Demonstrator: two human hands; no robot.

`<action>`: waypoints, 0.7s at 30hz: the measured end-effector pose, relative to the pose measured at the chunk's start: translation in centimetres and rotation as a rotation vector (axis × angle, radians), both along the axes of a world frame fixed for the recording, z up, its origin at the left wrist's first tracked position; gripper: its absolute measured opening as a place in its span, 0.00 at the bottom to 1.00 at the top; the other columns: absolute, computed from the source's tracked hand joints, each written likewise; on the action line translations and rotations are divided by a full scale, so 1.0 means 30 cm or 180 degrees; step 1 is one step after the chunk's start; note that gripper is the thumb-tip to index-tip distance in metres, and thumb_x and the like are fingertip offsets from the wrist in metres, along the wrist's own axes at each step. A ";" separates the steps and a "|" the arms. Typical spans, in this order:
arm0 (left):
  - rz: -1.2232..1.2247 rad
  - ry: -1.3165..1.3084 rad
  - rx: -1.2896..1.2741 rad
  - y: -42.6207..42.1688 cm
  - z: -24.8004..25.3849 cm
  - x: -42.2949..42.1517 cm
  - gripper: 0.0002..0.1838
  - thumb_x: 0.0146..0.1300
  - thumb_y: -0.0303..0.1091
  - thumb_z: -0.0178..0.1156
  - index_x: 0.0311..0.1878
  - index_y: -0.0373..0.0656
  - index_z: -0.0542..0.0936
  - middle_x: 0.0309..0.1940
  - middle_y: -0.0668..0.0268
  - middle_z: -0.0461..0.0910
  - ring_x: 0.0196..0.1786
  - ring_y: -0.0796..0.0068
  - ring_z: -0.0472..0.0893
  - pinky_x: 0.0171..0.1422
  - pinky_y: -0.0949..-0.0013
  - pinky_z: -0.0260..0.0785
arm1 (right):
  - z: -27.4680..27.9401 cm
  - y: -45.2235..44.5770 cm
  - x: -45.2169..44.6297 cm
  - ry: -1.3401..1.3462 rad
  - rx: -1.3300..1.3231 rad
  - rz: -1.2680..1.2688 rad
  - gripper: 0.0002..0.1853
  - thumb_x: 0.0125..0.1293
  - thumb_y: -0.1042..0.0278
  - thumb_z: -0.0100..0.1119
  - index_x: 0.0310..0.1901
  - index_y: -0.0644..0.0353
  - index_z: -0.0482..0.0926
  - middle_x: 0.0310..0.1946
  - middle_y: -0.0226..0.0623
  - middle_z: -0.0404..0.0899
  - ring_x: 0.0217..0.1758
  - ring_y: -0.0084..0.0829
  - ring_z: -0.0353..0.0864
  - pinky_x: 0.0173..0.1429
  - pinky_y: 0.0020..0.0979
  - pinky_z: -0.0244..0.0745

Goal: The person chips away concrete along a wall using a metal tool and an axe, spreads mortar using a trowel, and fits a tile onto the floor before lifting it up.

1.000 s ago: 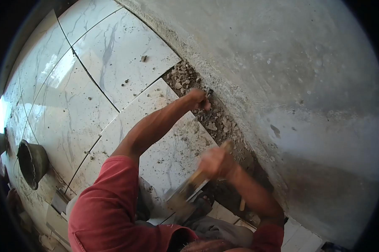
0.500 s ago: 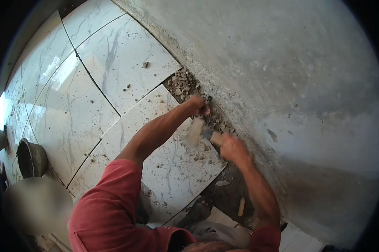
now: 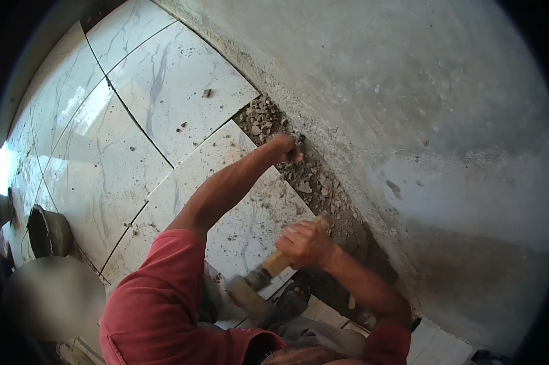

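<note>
My right hand (image 3: pixel 306 243) is wrapped round the wooden handle of a hammer (image 3: pixel 277 264). Its head hangs low over the tile, near my foot, slightly blurred. My left hand (image 3: pixel 286 149) is closed at the strip between tile and wall; a small dark end shows beside its fingers, but what it grips is mostly hidden. Broken mortar rubble (image 3: pixel 263 118) lies in the strip around that hand. Beneath my left forearm is a marbled white floor tile (image 3: pixel 238 225), scattered with crumbs.
The rough grey wall (image 3: pixel 408 109) rises along the right side of the strip. A dark bucket (image 3: pixel 50 232) stands on the tiles at left. Further marbled tiles (image 3: pixel 177 79) cover the upper left, and a pale slab (image 3: pixel 435 347) lies at lower right.
My right hand has swung the hammer away from my left hand, down and to the left. My left hand stays in nearly the same place at the rubble.
</note>
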State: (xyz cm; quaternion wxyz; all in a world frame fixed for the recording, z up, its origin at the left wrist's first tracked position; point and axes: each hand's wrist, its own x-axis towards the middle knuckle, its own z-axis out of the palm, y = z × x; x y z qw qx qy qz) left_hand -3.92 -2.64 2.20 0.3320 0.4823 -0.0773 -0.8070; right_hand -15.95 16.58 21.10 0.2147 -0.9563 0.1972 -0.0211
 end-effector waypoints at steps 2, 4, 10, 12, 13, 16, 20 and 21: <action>-0.0052 -0.0016 0.0051 0.012 0.014 0.004 0.12 0.68 0.28 0.45 0.40 0.25 0.69 0.27 0.49 0.74 0.25 0.55 0.78 0.29 0.56 0.79 | -0.109 -0.171 -0.126 0.0343 0.0071 -0.0368 0.10 0.50 0.68 0.57 0.34 0.60 0.74 0.17 0.40 0.73 0.25 0.51 0.77 0.35 0.40 0.76; -0.0144 -0.0002 -0.0025 0.029 -0.015 -0.013 0.11 0.68 0.27 0.45 0.42 0.24 0.68 0.27 0.50 0.74 0.25 0.56 0.78 0.29 0.56 0.79 | -0.087 -0.223 -0.166 0.1378 0.0433 -0.0847 0.10 0.50 0.68 0.57 0.34 0.61 0.74 0.17 0.40 0.73 0.25 0.52 0.77 0.36 0.41 0.76; -0.0056 0.0228 -0.0027 0.009 -0.010 -0.003 0.12 0.66 0.21 0.42 0.50 0.22 0.67 0.29 0.52 0.71 0.27 0.57 0.77 0.32 0.53 0.78 | -0.035 -0.030 -0.038 0.0328 0.0102 -0.0645 0.07 0.48 0.67 0.57 0.29 0.56 0.73 0.19 0.37 0.75 0.24 0.42 0.79 0.37 0.43 0.76; -0.0020 0.0103 -0.0004 0.006 -0.008 -0.003 0.12 0.66 0.21 0.42 0.49 0.23 0.67 0.30 0.52 0.71 0.28 0.56 0.77 0.32 0.52 0.78 | -0.089 -0.076 -0.071 0.0059 -0.0541 0.0128 0.03 0.49 0.67 0.55 0.25 0.55 0.75 0.20 0.39 0.75 0.27 0.35 0.81 0.38 0.43 0.76; -0.0041 0.0110 0.0024 0.022 -0.022 -0.012 0.12 0.66 0.21 0.42 0.49 0.23 0.67 0.30 0.52 0.71 0.28 0.56 0.77 0.32 0.52 0.78 | -0.206 -0.171 -0.179 0.0805 -0.0366 -0.0050 0.05 0.51 0.67 0.54 0.29 0.57 0.75 0.21 0.41 0.77 0.30 0.39 0.81 0.40 0.44 0.75; -0.0082 0.0169 0.0043 -0.035 -0.022 0.013 0.11 0.65 0.20 0.43 0.48 0.22 0.67 0.29 0.51 0.72 0.28 0.55 0.77 0.31 0.52 0.78 | -0.075 -0.224 -0.136 0.1952 -0.0118 -0.2595 0.08 0.54 0.68 0.53 0.35 0.58 0.75 0.23 0.43 0.78 0.32 0.44 0.82 0.40 0.46 0.75; -0.0102 0.0163 -0.0014 -0.008 -0.050 -0.007 0.06 0.64 0.19 0.46 0.39 0.23 0.69 0.26 0.48 0.73 0.26 0.54 0.78 0.29 0.53 0.78 | -0.016 -0.064 -0.046 0.1199 0.0227 -0.1299 0.07 0.55 0.68 0.52 0.35 0.59 0.73 0.23 0.44 0.78 0.31 0.48 0.81 0.37 0.47 0.75; -0.0077 0.0171 0.0034 -0.003 -0.043 -0.007 0.06 0.64 0.19 0.45 0.38 0.23 0.70 0.26 0.47 0.73 0.25 0.54 0.78 0.29 0.53 0.78 | -0.015 -0.050 -0.038 0.0640 -0.0087 -0.0513 0.07 0.54 0.68 0.53 0.34 0.59 0.73 0.22 0.44 0.78 0.30 0.47 0.82 0.36 0.47 0.75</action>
